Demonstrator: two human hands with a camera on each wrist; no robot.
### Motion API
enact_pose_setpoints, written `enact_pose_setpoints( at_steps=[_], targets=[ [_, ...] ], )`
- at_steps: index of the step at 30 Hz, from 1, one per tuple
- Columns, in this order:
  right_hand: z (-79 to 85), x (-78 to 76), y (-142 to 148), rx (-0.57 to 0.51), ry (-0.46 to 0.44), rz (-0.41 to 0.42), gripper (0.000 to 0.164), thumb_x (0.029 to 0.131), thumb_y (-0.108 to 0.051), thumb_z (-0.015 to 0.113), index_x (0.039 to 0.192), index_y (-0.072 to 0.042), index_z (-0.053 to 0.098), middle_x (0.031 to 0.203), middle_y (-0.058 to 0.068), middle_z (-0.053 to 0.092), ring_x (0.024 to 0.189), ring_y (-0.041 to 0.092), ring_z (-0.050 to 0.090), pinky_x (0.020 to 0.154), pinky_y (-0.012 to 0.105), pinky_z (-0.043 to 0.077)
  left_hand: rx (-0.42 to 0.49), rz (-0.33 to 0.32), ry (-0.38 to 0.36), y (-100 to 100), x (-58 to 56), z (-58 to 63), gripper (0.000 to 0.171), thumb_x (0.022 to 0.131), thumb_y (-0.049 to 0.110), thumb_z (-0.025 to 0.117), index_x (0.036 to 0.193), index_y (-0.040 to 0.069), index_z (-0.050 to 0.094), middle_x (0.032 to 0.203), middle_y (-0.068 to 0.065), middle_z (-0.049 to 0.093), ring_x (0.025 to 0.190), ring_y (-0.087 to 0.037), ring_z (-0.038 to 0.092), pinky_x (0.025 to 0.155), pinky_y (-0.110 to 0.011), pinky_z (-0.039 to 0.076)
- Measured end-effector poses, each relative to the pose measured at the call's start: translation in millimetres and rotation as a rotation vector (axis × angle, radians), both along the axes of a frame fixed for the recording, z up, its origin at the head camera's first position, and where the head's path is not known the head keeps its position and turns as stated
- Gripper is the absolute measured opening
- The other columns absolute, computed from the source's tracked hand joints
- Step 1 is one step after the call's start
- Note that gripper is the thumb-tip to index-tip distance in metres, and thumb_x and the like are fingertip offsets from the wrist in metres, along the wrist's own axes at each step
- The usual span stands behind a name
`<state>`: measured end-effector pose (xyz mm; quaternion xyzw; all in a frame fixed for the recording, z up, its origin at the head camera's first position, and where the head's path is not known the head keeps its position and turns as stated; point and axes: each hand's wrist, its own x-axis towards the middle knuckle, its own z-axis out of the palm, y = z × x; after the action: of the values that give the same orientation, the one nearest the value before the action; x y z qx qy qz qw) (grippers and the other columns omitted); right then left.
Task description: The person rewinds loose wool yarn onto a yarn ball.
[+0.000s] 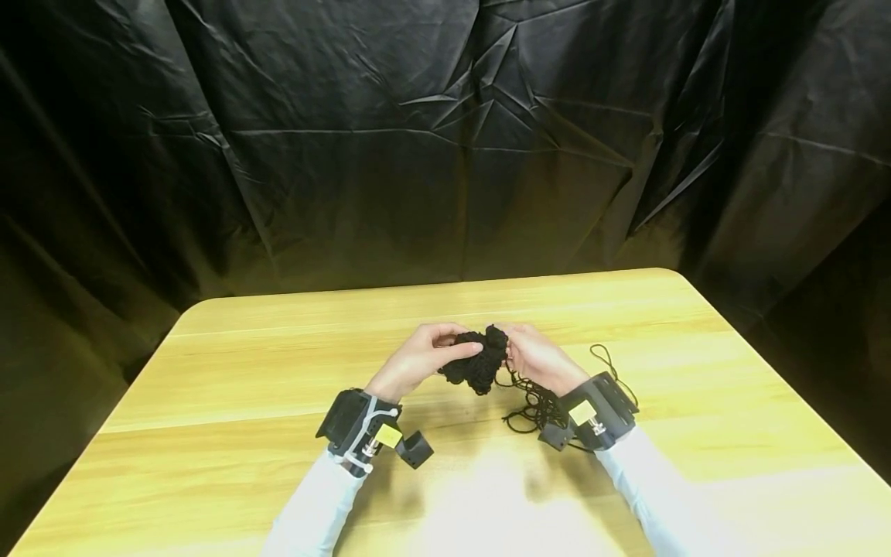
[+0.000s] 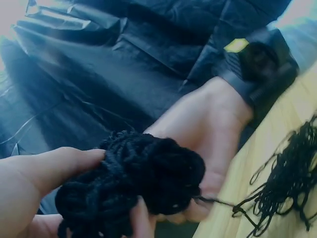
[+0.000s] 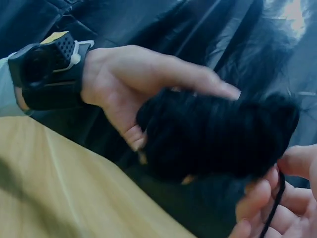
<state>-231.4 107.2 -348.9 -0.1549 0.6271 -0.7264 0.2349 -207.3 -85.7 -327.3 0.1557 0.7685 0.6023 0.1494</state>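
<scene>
Black cord bundle (image 1: 480, 373) held over table (image 1: 244, 371), mid-scene. Judged light, soft, sturdy, apt to unravel; grip round wound middle. Left hand (image 1: 418, 358): fingers curled round it; right hand (image 1: 539, 360): pinching strand (image 3: 276, 204), right end.

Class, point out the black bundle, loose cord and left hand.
Black bundle (image 1: 480, 368), head view: its middle.
Loose cord (image 2: 290, 179), left wrist view: looped strands.
Left hand (image 1: 421, 357), head view: back, near the thumb.

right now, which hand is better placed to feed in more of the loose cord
Probably the right hand: it is nearer the loose cord, while the left hand grips the black bundle.
</scene>
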Motion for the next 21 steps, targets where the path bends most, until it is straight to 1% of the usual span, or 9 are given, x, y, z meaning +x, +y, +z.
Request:
enact_pose_setpoints(
  at_steps=[3,5,8,11,13,15,18,21],
  targets=[
    [8.4,-0.2,-1,-0.013,0.016,-0.085,0.024,0.095,-0.017,0.041,0.079,-0.013,0.058,0.068,-0.006,0.055,0.059,0.002,0.049,0.056,0.015,0.039,-0.071,0.016,0.027,0,0.5,-0.4,0.032,0.080,0.029,0.066,0.103,0.007,0.062,0.094,-0.004,0.064,0.084,-0.014,0.057,0.067,-0.026,0.047],
    [12.7,0.8,-1,0.000,0.063,-0.127,0.022,0.093,-0.017,0.045,0.077,-0.010,0.058,0.064,-0.006,0.050,0.053,0.003,0.043,0.052,0.014,0.036,-0.123,0.030,0.045,0,1.0,-0.2,0.033,0.079,0.031,0.066,0.103,0.009,0.063,0.099,-0.003,0.062,0.090,-0.016,0.055,0.068,-0.027,0.047],
    [18.1,5.9,1,0.076,0.166,-0.173,0.020,0.091,-0.020,0.049,0.084,-0.006,0.061,0.060,-0.005,0.041,0.048,0.005,0.032,0.049,0.016,0.028,-0.181,0.053,0.068,0,1.4,-0.4,0.032,0.078,0.033,0.066,0.102,0.012,0.064,0.105,0.000,0.060,0.099,-0.018,0.051,0.070,-0.028,0.046],
    [23.9,13.9,0,0.162,0.263,-0.187,0.025,0.090,-0.023,0.052,0.095,-0.001,0.063,0.056,-0.004,0.033,0.046,0.007,0.026,0.049,0.019,0.024,-0.196,0.072,0.076,1,1.3,-0.9,0.029,0.078,0.032,0.067,0.100,0.013,0.065,0.105,0.000,0.060,0.101,-0.019,0.050,0.071,-0.028,0.045],
    [27.5,19.8,-1,0.205,0.325,-0.178,0.029,0.090,-0.024,0.052,0.100,0.001,0.063,0.053,-0.004,0.029,0.046,0.008,0.025,0.048,0.020,0.023,-0.197,0.088,0.084,1,1.1,-1.0,0.027,0.079,0.031,0.066,0.098,0.014,0.065,0.102,0.000,0.060,0.099,-0.018,0.050,0.070,-0.028,0.044],
    [30.8,25.6,-3,0.226,0.369,-0.169,0.029,0.090,-0.022,0.053,0.102,0.002,0.064,0.052,-0.004,0.029,0.047,0.008,0.025,0.047,0.020,0.022,-0.179,0.099,0.085,1,0.8,-0.6,0.024,0.079,0.029,0.066,0.097,0.013,0.065,0.098,-0.001,0.061,0.095,-0.018,0.051,0.068,-0.028,0.044],
    [33.9,33.0,-6,0.251,0.409,-0.152,0.027,0.090,-0.021,0.053,0.098,0.001,0.065,0.055,-0.002,0.037,0.049,0.008,0.031,0.046,0.018,0.025,-0.140,0.110,0.074,2,0.0,-0.2,0.024,0.080,0.026,0.065,0.097,0.010,0.064,0.096,-0.002,0.062,0.090,-0.014,0.054,0.068,-0.026,0.044],
    [34.2,38.0,-7,0.260,0.401,-0.119,0.026,0.090,-0.021,0.052,0.093,0.002,0.064,0.064,0.001,0.048,0.053,0.008,0.040,0.048,0.017,0.031,-0.064,0.125,0.027,4,-1.3,0.0,0.026,0.082,0.021,0.063,0.102,0.004,0.059,0.095,-0.009,0.065,0.082,-0.013,0.058,0.065,-0.023,0.044]
  ],
)
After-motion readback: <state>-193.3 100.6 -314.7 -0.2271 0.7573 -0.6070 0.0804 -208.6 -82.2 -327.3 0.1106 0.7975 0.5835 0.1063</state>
